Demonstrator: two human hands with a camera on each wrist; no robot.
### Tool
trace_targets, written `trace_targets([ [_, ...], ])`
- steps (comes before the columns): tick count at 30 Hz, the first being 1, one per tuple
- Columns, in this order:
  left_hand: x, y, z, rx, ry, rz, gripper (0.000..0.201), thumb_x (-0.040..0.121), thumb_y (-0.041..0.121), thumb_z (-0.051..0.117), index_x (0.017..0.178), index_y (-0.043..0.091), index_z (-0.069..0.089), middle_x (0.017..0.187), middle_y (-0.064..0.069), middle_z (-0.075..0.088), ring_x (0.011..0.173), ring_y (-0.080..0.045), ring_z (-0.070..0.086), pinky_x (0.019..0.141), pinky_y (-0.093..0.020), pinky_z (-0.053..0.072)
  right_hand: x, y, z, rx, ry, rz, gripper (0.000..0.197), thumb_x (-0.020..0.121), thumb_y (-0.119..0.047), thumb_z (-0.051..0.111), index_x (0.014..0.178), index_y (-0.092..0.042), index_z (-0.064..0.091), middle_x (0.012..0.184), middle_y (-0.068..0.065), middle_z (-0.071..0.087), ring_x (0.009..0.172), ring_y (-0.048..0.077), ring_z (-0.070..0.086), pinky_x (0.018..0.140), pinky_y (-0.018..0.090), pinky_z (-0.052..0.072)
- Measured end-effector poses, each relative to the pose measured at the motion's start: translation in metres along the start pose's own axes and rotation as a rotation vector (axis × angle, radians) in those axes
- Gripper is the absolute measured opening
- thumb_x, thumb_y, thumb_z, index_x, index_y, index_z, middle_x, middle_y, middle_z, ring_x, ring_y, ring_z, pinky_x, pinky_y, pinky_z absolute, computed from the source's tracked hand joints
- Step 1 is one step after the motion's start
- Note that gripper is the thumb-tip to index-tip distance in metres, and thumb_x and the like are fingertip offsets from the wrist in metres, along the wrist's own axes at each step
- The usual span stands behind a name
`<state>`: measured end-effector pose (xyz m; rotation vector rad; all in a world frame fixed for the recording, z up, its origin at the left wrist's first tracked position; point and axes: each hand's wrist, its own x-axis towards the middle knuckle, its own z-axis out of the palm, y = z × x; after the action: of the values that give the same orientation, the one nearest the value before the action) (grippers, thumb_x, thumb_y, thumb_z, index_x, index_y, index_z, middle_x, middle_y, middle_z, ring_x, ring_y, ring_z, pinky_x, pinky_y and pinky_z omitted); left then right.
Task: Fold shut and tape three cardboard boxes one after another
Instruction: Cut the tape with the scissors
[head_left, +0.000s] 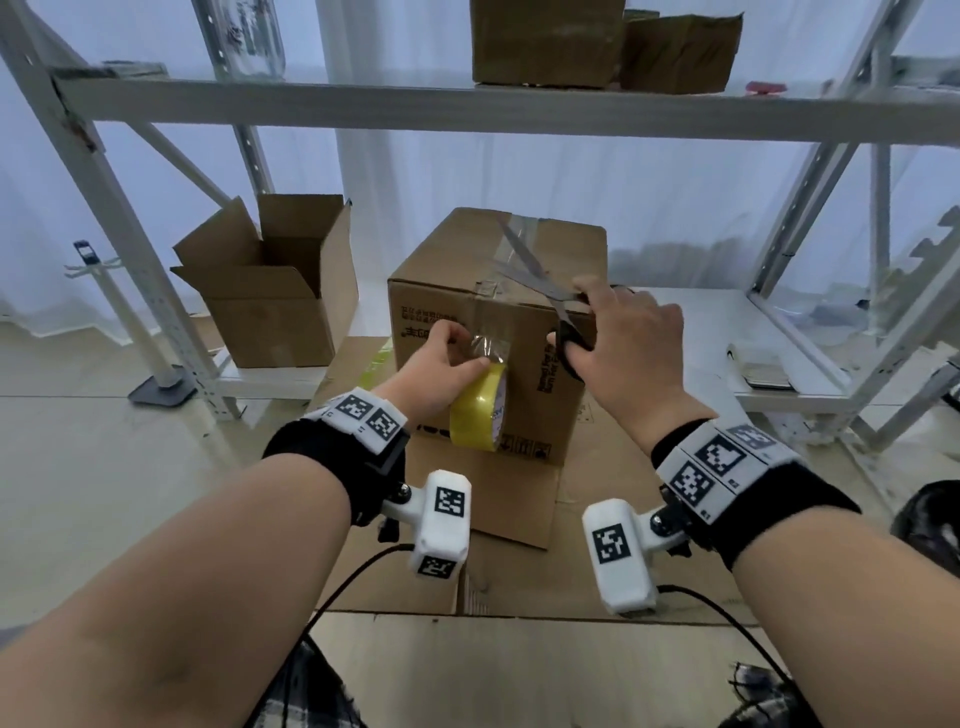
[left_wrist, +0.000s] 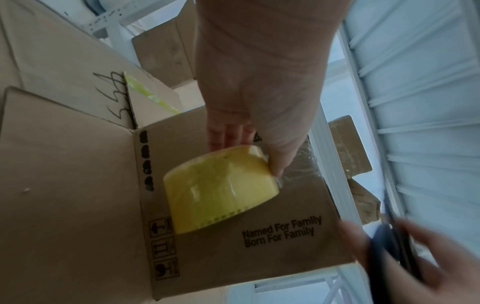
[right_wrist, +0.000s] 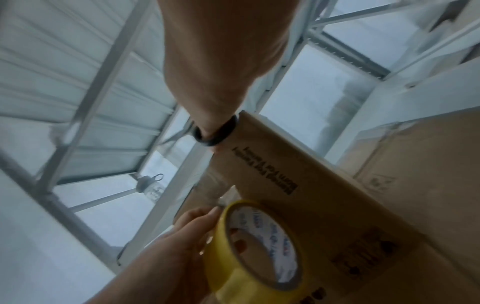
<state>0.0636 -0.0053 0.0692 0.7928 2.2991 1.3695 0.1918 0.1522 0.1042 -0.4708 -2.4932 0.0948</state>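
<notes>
At frame centre, the taped box (head_left: 493, 332) sat on flattened cardboard (head_left: 519, 571). Your left hand (head_left: 441, 364) gripped the yellow tape roll (head_left: 480, 410) against its near face, thumb on the clear strip. Your right hand (head_left: 623, 343) held scissors (head_left: 540, 280), fingers curled through the handles, blades apart over the box's top. An open box (head_left: 275, 280) stood centre left.
</notes>
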Motion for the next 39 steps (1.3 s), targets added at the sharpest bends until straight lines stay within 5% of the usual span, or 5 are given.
trace_targets([
  [5, 0.006, -0.008, -0.005, 0.52, 0.272, 0.288, 0.03, 0.09, 0.033, 0.06, 0.118, 0.022, 0.056, 0.12, -0.003, 0.044, 0.112, -0.022, 0.045, 0.102, -0.035, 0.04, 0.023, -0.018, 0.016, -0.148, -0.158, 0.115, 0.06, 0.089, -0.035, 0.057, 0.142, -0.022, 0.031, 0.129, 0.007, 0.052, 0.124, 0.028, 0.041, 0.1, 0.042, 0.027],
  [9, 0.012, -0.002, -0.014, 0.647, 0.443, 0.333, 0.059, 0.085, 0.04, 0.064, 0.136, 0.024, 0.04, 0.14, -0.005, 0.029, 0.129, -0.027, 0.029, 0.111, -0.042, 0.023, 0.049, -0.02, 0.012, 0.084, -0.11, 0.194, 0.05, 0.083, -0.033, 0.069, 0.117, -0.012, 0.038, 0.098, 0.006, 0.06, 0.09, 0.028, 0.058, 0.068, 0.033, 0.039],
  [14, 0.029, 0.003, -0.018, 0.801, 0.337, 0.316, 0.073, 0.085, 0.05, 0.061, 0.147, 0.036, 0.024, 0.156, 0.005, 0.018, 0.146, -0.023, 0.004, 0.117, -0.048, -0.001, 0.073, -0.019, 0.002, 0.133, -0.182, 0.165, 0.031, 0.083, -0.028, 0.071, 0.099, -0.004, 0.059, 0.095, 0.009, 0.062, 0.09, 0.028, 0.059, 0.066, 0.03, 0.039],
  [23, 0.035, -0.003, -0.021, 0.772, 0.311, 0.307, 0.072, 0.084, 0.051, 0.061, 0.146, 0.038, 0.025, 0.154, 0.005, 0.021, 0.145, -0.022, 0.004, 0.115, -0.051, 0.0, 0.083, -0.018, 0.0, 0.125, -0.254, 0.168, 0.065, 0.071, -0.039, 0.083, 0.114, -0.007, 0.046, 0.101, 0.006, 0.057, 0.098, 0.026, 0.057, 0.076, 0.036, 0.045],
  [39, 0.03, 0.002, -0.031, 0.764, 0.294, 0.327, 0.06, 0.089, 0.045, 0.058, 0.143, 0.038, 0.033, 0.15, 0.003, 0.028, 0.14, -0.022, 0.017, 0.112, -0.047, 0.011, 0.09, -0.018, 0.007, -0.062, -0.236, 0.106, 0.017, 0.092, -0.005, 0.048, 0.09, -0.002, 0.065, 0.077, 0.008, 0.056, 0.079, 0.027, 0.052, 0.065, 0.031, 0.038],
])
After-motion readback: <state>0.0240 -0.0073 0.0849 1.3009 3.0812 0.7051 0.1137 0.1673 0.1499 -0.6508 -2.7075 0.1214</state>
